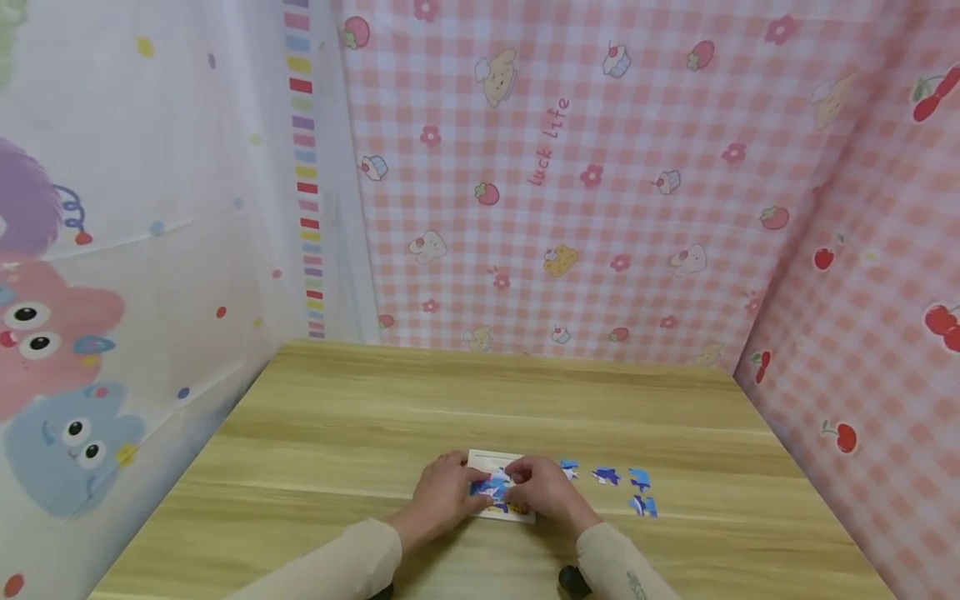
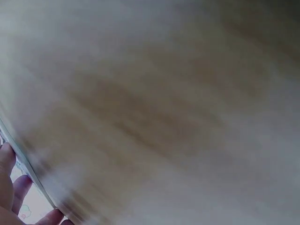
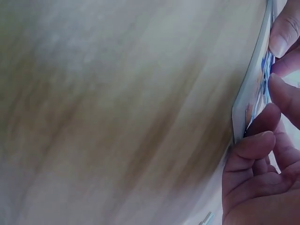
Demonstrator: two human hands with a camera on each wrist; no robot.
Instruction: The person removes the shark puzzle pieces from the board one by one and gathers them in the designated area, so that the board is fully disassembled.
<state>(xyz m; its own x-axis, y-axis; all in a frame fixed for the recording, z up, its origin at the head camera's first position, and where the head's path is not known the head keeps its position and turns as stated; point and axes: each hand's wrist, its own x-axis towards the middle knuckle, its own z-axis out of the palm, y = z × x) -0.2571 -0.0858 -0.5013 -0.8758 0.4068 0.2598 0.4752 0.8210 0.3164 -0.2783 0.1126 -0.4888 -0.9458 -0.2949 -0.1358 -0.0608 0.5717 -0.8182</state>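
Note:
A small white puzzle board (image 1: pixel 506 515) lies on the table, with blue and white puzzle pieces (image 1: pixel 492 487) in its middle. The left hand (image 1: pixel 444 492) grips the board's left side, its thumb and index fingertips over the pieces. From the right, the right hand (image 1: pixel 550 492) pinches a puzzle piece (image 1: pixel 501 476) at the board, its thumb and index finger bent toward each other; the hand hides part of the piece. In the right wrist view, both hands' fingertips meet close together over the board's edge (image 3: pixel 240 112). The left wrist view catches only fingertips (image 2: pixel 21 185) at the board.
Loose blue puzzle pieces lie right of the board: one beside the right hand (image 1: pixel 569 469), a dark blue one (image 1: pixel 606 476), and two stacked in a column (image 1: pixel 640 478). A dark rounded object (image 1: pixel 573 581) sits at the near edge. Patterned curtains (image 1: pixel 555 208) surround the wooden table (image 1: pixel 337 425).

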